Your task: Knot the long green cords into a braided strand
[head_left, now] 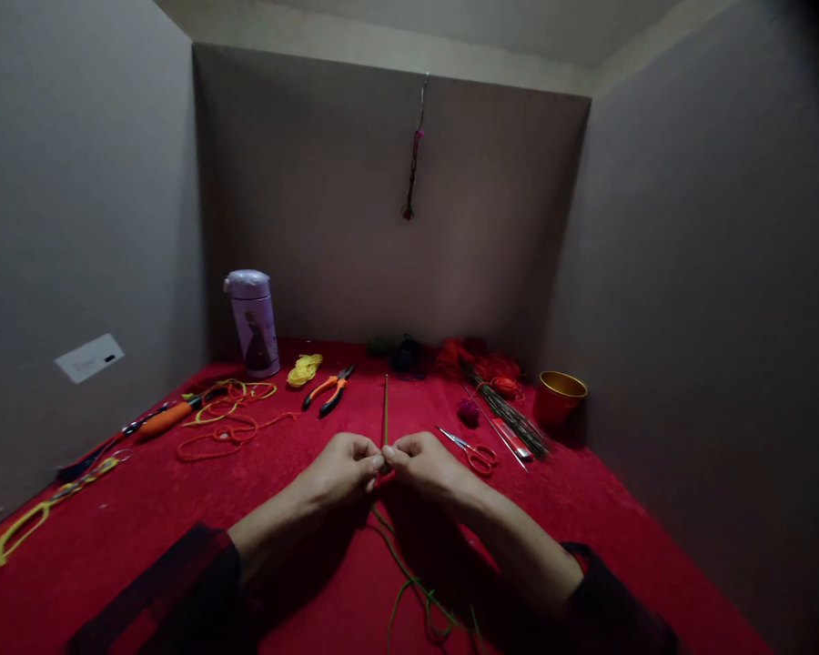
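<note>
My left hand [347, 468] and my right hand [419, 462] meet over the red cloth, fingertips pinched close together. Between them a thin stick [386, 409] points away from me, green along its lower part. Green yarn [409, 578] trails from under my fingers towards me and lies in loose loops. My fingers cover the spot where yarn and stick meet, so I cannot tell how they are joined. Red-handled scissors [474, 452] lie to the right of my right hand. Orange and black pliers [328, 391] lie beyond my left hand.
At the back left stands a lilac bottle [254, 323], near yellow yarn [305, 370]. Orange cord [228, 432] and a braided strand [55, 500] lie left. On the right are a bundle of sticks [509, 409], red yarn [481, 359] and a red cup [556, 400].
</note>
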